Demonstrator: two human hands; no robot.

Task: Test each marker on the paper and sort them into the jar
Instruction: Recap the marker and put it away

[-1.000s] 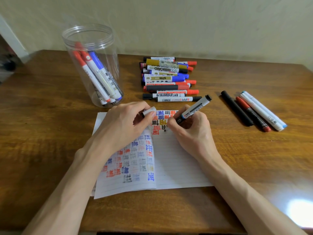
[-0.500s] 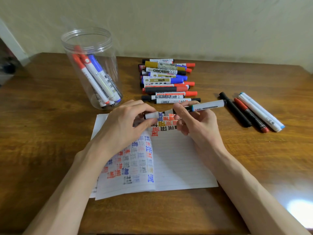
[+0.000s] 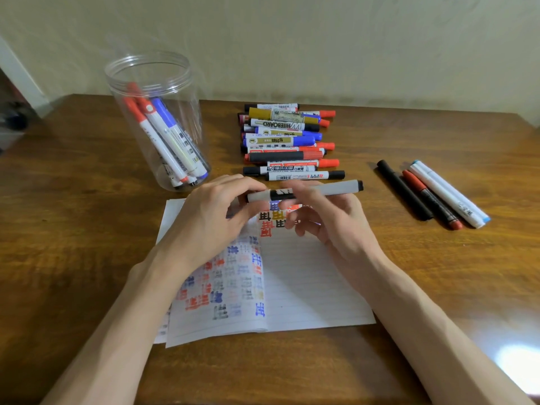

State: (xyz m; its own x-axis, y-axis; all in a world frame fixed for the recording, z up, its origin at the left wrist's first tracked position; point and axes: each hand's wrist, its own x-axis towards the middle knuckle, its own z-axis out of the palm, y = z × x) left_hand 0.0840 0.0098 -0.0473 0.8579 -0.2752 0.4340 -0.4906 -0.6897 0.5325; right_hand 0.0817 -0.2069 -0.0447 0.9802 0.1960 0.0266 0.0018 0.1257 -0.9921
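Nearest the camera, two bare forearms reach forward over a brown wooden table. Between them lies the open lined paper. Its left page is crowded with red, blue, black and yellow test marks, and a few more sit at the top of the right page.

Above the top edge of the paper, both hands hold one marker just off the sheet. Its long axis runs almost level from left to right, with the black end pointing right and tilted slightly away. The left hand pinches the grey left end between thumb and fingertips. The right hand grips the barrel near its middle with curled fingers. Whether the cap is fully seated cannot be told.

Just beyond lies a stack of untested markers, all crosswise and parallel to the held one. Well to the right, three more pens lie side by side on a diagonal. Farther back on the left stands the clear jar, upright and open, with red- and blue-capped sorted markers leaning inside it.
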